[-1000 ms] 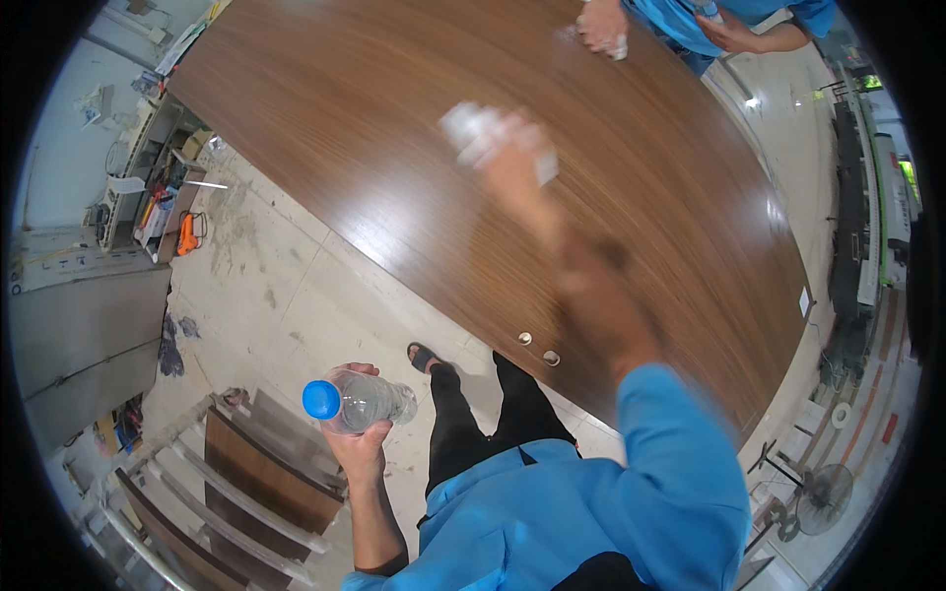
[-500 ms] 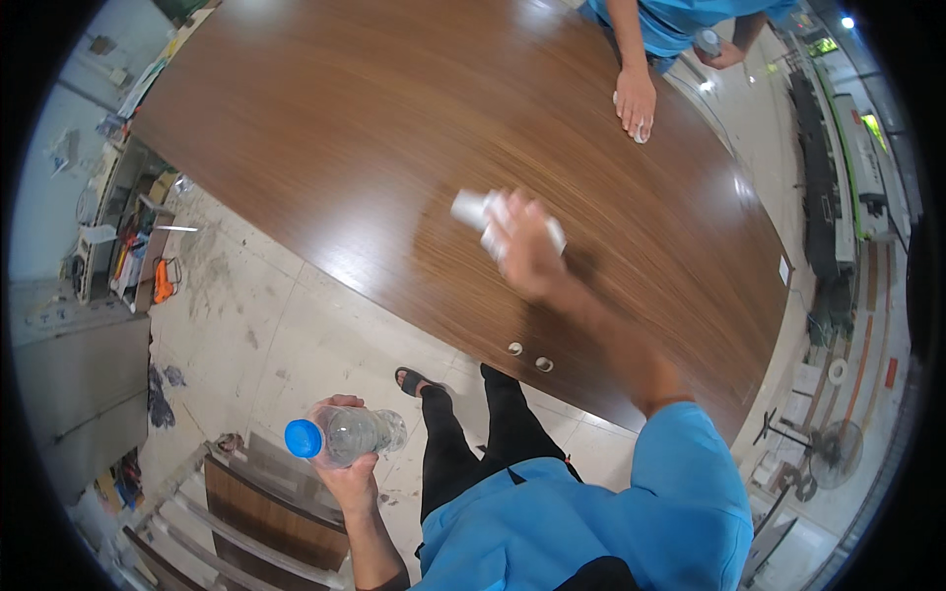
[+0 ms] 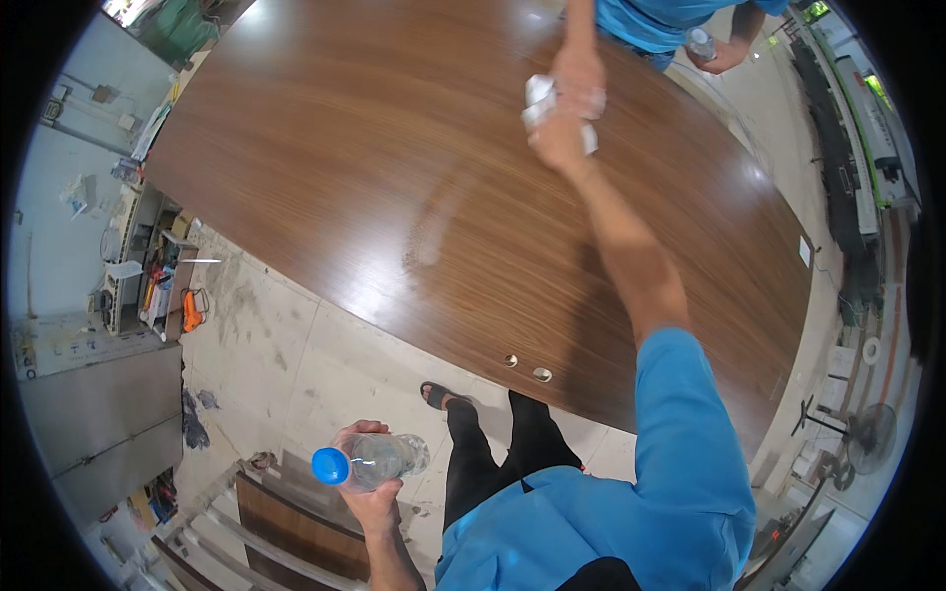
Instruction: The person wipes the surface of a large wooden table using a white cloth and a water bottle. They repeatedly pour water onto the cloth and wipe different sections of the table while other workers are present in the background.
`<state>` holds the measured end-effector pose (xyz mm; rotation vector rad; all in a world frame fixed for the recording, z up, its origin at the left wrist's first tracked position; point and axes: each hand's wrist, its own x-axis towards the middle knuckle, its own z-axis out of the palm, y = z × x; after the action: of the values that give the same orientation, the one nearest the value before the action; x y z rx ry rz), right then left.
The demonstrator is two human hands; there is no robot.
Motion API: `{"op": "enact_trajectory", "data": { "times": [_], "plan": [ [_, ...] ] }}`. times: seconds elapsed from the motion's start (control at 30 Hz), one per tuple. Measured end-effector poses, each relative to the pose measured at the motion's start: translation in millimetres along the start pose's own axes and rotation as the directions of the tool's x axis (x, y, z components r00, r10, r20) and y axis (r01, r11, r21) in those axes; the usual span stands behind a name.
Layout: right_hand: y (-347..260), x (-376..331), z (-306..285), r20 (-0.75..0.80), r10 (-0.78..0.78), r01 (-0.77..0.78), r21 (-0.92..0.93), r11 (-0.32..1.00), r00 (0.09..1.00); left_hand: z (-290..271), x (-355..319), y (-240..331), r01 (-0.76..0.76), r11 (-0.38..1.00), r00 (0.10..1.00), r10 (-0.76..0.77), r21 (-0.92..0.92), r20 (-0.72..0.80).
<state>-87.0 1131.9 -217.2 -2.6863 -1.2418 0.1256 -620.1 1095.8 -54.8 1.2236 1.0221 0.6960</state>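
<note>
My left hand (image 3: 372, 497) is wrapped round a clear plastic bottle (image 3: 389, 461) with a blue cap, held tilted at the lower left, beside the table. My right arm reaches far over the brown wood-grain table (image 3: 325, 177). At its end my right hand (image 3: 560, 140), a little blurred, presses a white wiping cloth (image 3: 589, 138) on the tabletop. Another person's hand (image 3: 579, 77) lies right up against mine, so the two overlap and partly hide the white material there. A damp-looking streak (image 3: 434, 222) marks the middle of the table.
The other person, in a blue shirt (image 3: 645, 25), stands at the far edge holding a clear bottle (image 3: 702, 44). Two round holes (image 3: 542, 374) sit near the table's close edge. Shelves (image 3: 148, 266) line the left; a fan (image 3: 871, 438) stands at the right.
My right hand has swept away from me across the table with the cloth. The other person's hand has come left to meet it. My left hand still grips the bottle.
</note>
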Motion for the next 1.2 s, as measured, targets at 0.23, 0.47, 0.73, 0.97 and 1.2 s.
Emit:
{"op": "enact_trajectory", "data": {
  "times": [0.23,0.47,0.73,0.97,1.2],
  "plan": [
    [-18.3,-46.7,-8.8,-0.230,-0.074,0.084,0.031,0.996,0.970,13.4,8.4,4.2,-0.042,0.999,0.996,0.041,0.018,0.083],
    [68.6,-37.3,15.6,-0.359,-0.212,0.197,-0.079,0.977,0.909,20.3,10.5,2.7,0.051,0.998,0.992,-0.055,0.045,0.113],
    [48.1,54.6,20.4,-0.230,-0.045,0.060,0.058,0.997,0.972,30.8,10.2,1.2,0.013,1.000,0.999,-0.013,-0.005,0.039],
    [71.7,62.6,4.4,-0.089,-0.151,0.155,0.039,0.987,0.984,23.2,13.6,-2.0,-0.004,0.999,0.997,0.000,-0.042,-0.074],
    [51.2,73.3,5.0,-0.066,-0.143,0.137,-0.083,0.987,0.988,23.9,13.3,-4.2,-0.039,0.998,0.994,0.034,-0.047,-0.105]
  ]
}}
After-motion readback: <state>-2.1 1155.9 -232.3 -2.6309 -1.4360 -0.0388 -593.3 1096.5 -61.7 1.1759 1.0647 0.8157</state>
